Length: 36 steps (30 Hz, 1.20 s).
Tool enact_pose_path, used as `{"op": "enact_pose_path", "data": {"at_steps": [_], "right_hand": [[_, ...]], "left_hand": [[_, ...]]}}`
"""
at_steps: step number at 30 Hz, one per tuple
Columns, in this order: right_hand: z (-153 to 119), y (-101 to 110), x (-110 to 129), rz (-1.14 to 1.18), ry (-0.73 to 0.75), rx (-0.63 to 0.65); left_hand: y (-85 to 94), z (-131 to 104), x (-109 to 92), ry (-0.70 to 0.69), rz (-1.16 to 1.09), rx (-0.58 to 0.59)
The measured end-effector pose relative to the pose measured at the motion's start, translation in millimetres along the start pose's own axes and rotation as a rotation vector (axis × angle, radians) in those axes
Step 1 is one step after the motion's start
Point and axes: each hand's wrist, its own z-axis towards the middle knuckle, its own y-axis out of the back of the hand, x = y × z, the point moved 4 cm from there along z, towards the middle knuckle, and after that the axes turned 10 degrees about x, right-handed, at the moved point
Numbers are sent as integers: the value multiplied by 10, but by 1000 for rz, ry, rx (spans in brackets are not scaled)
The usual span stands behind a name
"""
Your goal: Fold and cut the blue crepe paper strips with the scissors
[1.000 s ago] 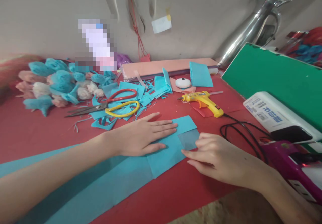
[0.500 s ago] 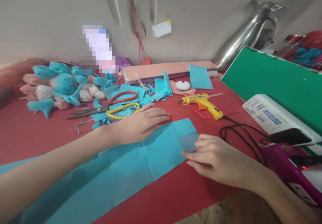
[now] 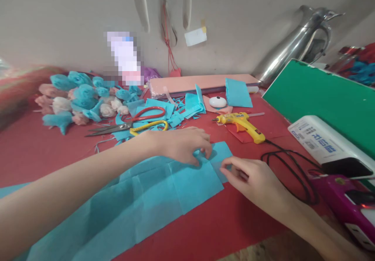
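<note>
A long creased blue sheet [image 3: 158,192] lies across the red tabletop [image 3: 205,229], running from the lower left to the middle. My left hand [image 3: 187,145] is over its far edge, fingers curled down near the paper with thumb and fingertips apart. At the right end of the sheet is a small greyish-blue square piece [image 3: 218,170]. My right hand [image 3: 241,173] pinches at the right edge of this piece, thumb and index finger together. The fingertips partly cover the piece's edge.
Scissors [image 3: 124,127] with red and yellow handles lie on blue scraps. Paper roses [image 3: 83,97] stand at the back left. A yellow glue gun [image 3: 243,124] with a black cable, a steel jug [image 3: 293,42], a green board [image 3: 325,101] and a purple power strip [image 3: 336,190] are at the right.
My left hand has moved right along the sheet, its flat fingers now curled. My right hand has closed into a pinch at the small piece. The view has shifted slightly.
</note>
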Motion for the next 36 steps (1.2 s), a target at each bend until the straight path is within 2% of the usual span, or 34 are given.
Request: {"op": "enact_pose_path", "data": {"at_steps": [7,15,19,22,28,30,32,36], "right_hand": [[-11,-56,39,63,29,-30],[-12,-14,100,156,44,-75],[-11,71,113,148,44,-172],[4,88,125,151,25,-199],[-3,38,132,149,0,-165],[-26,56,118,127,0,-208],[-47,86,110,72,15,-262],[-81,157,146,-68,93,-418]], "left_hand": [[48,-18,-40,6,-183,-33],[137,-138,-24,-3,-423,-189],[156,-202,58,108,-515,-259],[153,-217,137,162,-592,-325],[189,-226,183,91,-712,-450],[191,-241,167,85,-714,-430],[164,-256,153,91,-691,-362],[52,-301,215,195,-555,-234]]}}
